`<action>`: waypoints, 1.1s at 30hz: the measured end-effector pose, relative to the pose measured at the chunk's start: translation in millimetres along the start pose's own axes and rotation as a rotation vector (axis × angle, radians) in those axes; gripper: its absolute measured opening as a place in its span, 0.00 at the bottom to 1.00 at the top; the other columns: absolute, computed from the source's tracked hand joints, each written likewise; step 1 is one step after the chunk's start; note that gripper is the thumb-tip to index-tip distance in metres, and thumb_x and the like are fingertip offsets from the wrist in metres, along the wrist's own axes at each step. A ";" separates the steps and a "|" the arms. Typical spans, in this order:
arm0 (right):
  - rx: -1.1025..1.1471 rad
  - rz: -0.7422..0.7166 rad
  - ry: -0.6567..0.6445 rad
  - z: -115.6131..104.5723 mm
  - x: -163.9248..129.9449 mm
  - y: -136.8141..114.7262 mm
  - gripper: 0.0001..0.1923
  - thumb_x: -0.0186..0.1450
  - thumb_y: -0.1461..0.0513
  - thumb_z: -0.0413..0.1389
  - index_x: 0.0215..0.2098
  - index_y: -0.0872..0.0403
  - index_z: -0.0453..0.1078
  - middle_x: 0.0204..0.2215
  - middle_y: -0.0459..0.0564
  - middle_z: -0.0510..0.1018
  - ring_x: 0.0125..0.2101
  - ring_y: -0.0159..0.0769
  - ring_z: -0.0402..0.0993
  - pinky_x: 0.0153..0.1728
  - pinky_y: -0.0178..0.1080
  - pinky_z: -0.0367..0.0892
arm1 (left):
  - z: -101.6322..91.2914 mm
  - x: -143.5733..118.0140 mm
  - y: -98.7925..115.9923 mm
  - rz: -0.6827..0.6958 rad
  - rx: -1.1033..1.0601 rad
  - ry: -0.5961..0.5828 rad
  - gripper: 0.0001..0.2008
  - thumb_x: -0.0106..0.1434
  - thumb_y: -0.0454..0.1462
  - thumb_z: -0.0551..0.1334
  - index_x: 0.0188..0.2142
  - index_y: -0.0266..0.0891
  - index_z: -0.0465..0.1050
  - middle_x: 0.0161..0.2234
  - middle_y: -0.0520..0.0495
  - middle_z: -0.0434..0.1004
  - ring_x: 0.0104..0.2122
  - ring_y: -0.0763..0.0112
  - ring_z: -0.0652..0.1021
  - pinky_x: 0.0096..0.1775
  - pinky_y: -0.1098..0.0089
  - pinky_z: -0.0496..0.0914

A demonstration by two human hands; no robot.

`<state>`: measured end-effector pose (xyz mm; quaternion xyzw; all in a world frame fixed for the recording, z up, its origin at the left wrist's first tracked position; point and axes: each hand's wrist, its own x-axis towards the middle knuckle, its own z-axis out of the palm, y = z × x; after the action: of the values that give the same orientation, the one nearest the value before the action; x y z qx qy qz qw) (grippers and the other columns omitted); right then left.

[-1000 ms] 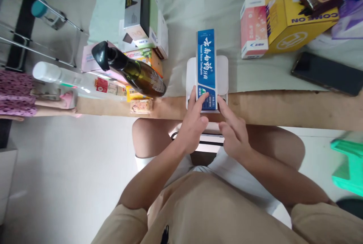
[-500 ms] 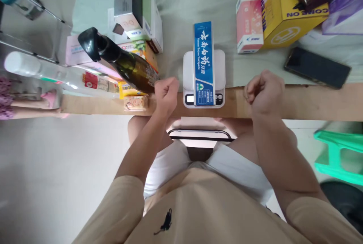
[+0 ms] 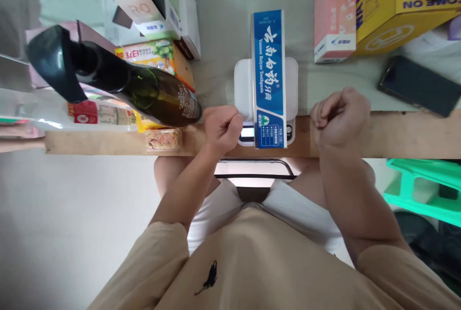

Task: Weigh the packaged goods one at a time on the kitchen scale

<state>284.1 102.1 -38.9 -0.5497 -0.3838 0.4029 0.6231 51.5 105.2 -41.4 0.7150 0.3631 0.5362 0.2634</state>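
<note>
A blue toothpaste box (image 3: 269, 79) lies lengthwise across a white kitchen scale (image 3: 243, 84), its near end covering part of the buttons and display. Just left of the scale, my left hand (image 3: 223, 128) is closed in a fist at the table's front edge, close to the lit display. My right hand (image 3: 340, 117) makes a fist too, resting near the edge to the right of the scale and apart from it. Nothing shows in either fist. Beside my left hand lies a dark green bottle (image 3: 158, 91) with a black top.
Several boxes, a clear plastic bottle (image 3: 97, 113) and a small wrapped snack (image 3: 163, 140) crowd the left side. To the right are a pink box (image 3: 334, 14), a yellow carton (image 3: 392, 21) and a phone (image 3: 419, 85). A green stool (image 3: 406, 180) stands below the table on the right.
The view has come closer to the table, so the things look larger and spread outward. My left fist now appears nearer to the scale. The toothpaste box stays on the scale.
</note>
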 end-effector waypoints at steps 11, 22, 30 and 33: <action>-0.051 -0.133 -0.074 6.0 -11.9 4.3 0.30 0.69 0.49 0.55 0.12 0.50 0.61 0.10 0.42 0.53 0.12 0.28 0.50 0.18 0.38 0.42 | 1.1 -2.1 -2.4 0.023 0.072 0.006 0.27 0.75 0.43 0.56 0.22 0.41 0.46 0.18 0.56 0.43 0.17 0.77 0.51 0.24 0.65 0.50; -0.353 -0.405 -0.162 13.7 -31.1 6.3 0.12 0.73 0.54 0.52 0.38 0.50 0.74 0.31 0.47 0.77 0.32 0.35 0.74 0.34 0.41 0.69 | 7.9 -8.2 0.9 0.069 0.166 0.090 0.14 0.76 0.44 0.55 0.33 0.43 0.63 0.28 0.52 0.64 0.29 0.71 0.69 0.33 0.66 0.64; -0.408 -0.365 -0.249 25.7 -64.9 -13.9 0.18 0.73 0.52 0.53 0.58 0.47 0.71 0.62 0.55 0.75 0.65 0.47 0.72 0.69 0.57 0.67 | 14.9 -43.6 22.8 -0.028 0.151 -0.044 0.26 0.76 0.53 0.49 0.67 0.47 0.61 0.66 0.37 0.64 0.68 0.54 0.70 0.68 0.51 0.67; -0.391 -0.137 -0.287 23.6 -91.1 -8.4 0.26 0.72 0.51 0.55 0.67 0.45 0.67 0.70 0.56 0.70 0.70 0.50 0.67 0.74 0.61 0.62 | 16.6 -57.3 33.2 -0.209 0.041 -0.175 0.33 0.76 0.56 0.46 0.75 0.49 0.49 0.77 0.36 0.51 0.77 0.49 0.59 0.75 0.47 0.58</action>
<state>228.3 26.2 -31.4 -0.5698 -0.5750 0.3518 0.4700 66.0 39.6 -53.6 0.7225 0.4223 0.4338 0.3339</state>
